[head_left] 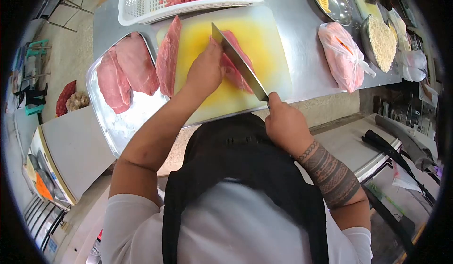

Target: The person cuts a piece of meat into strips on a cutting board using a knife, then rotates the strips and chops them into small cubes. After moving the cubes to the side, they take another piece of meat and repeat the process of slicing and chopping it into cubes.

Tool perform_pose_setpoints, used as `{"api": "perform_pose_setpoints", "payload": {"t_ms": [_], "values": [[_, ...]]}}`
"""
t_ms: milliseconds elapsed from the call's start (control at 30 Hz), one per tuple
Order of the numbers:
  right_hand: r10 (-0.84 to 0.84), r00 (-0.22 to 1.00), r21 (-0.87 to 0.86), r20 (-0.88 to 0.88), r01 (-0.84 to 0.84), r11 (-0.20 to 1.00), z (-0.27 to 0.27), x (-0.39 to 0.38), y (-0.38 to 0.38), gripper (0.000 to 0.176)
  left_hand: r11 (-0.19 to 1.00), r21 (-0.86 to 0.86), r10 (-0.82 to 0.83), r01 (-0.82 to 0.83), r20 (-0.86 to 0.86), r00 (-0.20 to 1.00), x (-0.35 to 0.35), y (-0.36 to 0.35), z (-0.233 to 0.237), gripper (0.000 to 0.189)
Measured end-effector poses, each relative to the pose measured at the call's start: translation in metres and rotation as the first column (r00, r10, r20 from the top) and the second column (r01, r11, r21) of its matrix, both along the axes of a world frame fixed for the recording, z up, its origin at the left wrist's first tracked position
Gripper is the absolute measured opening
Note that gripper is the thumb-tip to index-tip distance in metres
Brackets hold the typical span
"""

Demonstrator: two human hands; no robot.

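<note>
Meat (241, 52) on the cutting board (274, 51) should best take long, even draws from the right hand (286, 123), closed round the knife (241, 66), with the left hand (206, 69), its exact hold hidden, tucking fingertips clear.

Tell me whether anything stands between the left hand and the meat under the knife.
Nothing visible does: the left hand is right at the meat. The knife, held in the right hand, lies across the meat, close beside the left hand.
</note>
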State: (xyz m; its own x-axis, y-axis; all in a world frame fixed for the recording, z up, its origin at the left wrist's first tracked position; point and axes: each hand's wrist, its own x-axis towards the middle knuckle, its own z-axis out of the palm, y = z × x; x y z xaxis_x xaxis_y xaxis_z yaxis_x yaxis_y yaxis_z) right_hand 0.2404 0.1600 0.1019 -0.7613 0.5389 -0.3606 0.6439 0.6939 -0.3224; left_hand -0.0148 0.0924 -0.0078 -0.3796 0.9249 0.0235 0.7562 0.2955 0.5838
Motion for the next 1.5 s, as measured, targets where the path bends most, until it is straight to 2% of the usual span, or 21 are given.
{"api": "perform_pose_setpoints", "payload": {"t_ms": [100,200,300,433,533,633,733,833,933,1033,1167,1300,1433,1500], "values": [[0.021,1.000,0.009,0.015,-0.021,1.000,-0.010,-0.006,-0.003,0.019,0.999,0.028,0.026,-0.026,0.002,1.000,0.003,-0.002,-0.003,0.067],[0.033,0.999,0.015,-0.024,-0.033,0.999,-0.018,-0.020,-0.003,0.016,0.998,-0.039,0.045,-0.044,0.017,0.999,0.005,-0.002,0.003,0.061],[0.025,0.998,-0.013,-0.061,-0.026,1.000,-0.017,-0.041,-0.002,0.014,0.998,-0.033,0.053,-0.053,0.007,0.999,0.004,-0.002,-0.006,0.055],[0.015,0.998,-0.040,-0.066,-0.017,0.999,-0.029,-0.078,0.009,0.012,1.000,-0.023,0.019,-0.019,0.035,0.999,0.002,-0.006,-0.011,0.053],[-0.013,0.987,-0.066,-0.159,0.002,0.998,-0.060,-0.091,0.019,0.011,1.000,0.006,0.019,-0.019,0.012,1.000,0.002,-0.005,-0.010,0.051],[-0.003,0.977,-0.024,-0.213,-0.002,1.000,-0.063,-0.092,0.018,0.013,0.999,0.027,0.047,-0.047,0.001,0.999,0.006,-0.007,-0.009,0.047],[0.048,0.991,0.013,-0.125,-0.047,0.999,-0.045,-0.090,0.017,0.017,0.998,-0.002,0.063,-0.063,0.031,0.998,0.005,-0.002,-0.006,0.042],[0.025,0.994,-0.057,-0.107,-0.031,0.998,0.013,-0.044,-0.002,0.021,0.996,-0.017,0.083,-0.082,0.049,0.995,0.006,-0.002,-0.001,0.039],[0.014,0.979,-0.102,0.205,0.007,0.995,0.026,0.007,-0.015,0.025,0.996,0.032,0.078,-0.080,0.043,0.996,0.006,-0.002,-0.005,0.039],[0.045,0.999,-0.005,0.029,-0.045,0.999,-0.016,0.010,-0.015,0.030,0.997,0.060,0.053,-0.055,0.028,0.998,0.005,-0.005,-0.004,0.041],[0.042,0.999,0.056,0.019,-0.043,0.998,-0.062,-0.022,0.002,0.027,0.991,0.123,0.048,-0.044,-0.024,0.999,0.000,-0.004,-0.005,0.045],[0.023,0.998,0.049,-0.057,-0.020,0.999,-0.044,-0.010,0.024,0.024,0.993,0.110,0.042,-0.051,0.082,0.996,-0.001,-0.008,-0.009,0.047],[-0.068,0.993,0.089,-0.097,0.077,0.993,-0.011,-0.007,0.004,0.022,0.995,0.088,0.038,-0.044,0.064,0.997,-0.003,-0.007,-0.001,0.049],[-0.038,0.996,0.084,-0.079,0.044,0.995,0.005,-0.002,-0.002,0.021,0.997,0.064,0.036,-0.037,0.018,0.999,-0.003,-0.005,-0.001,0.047]]}}
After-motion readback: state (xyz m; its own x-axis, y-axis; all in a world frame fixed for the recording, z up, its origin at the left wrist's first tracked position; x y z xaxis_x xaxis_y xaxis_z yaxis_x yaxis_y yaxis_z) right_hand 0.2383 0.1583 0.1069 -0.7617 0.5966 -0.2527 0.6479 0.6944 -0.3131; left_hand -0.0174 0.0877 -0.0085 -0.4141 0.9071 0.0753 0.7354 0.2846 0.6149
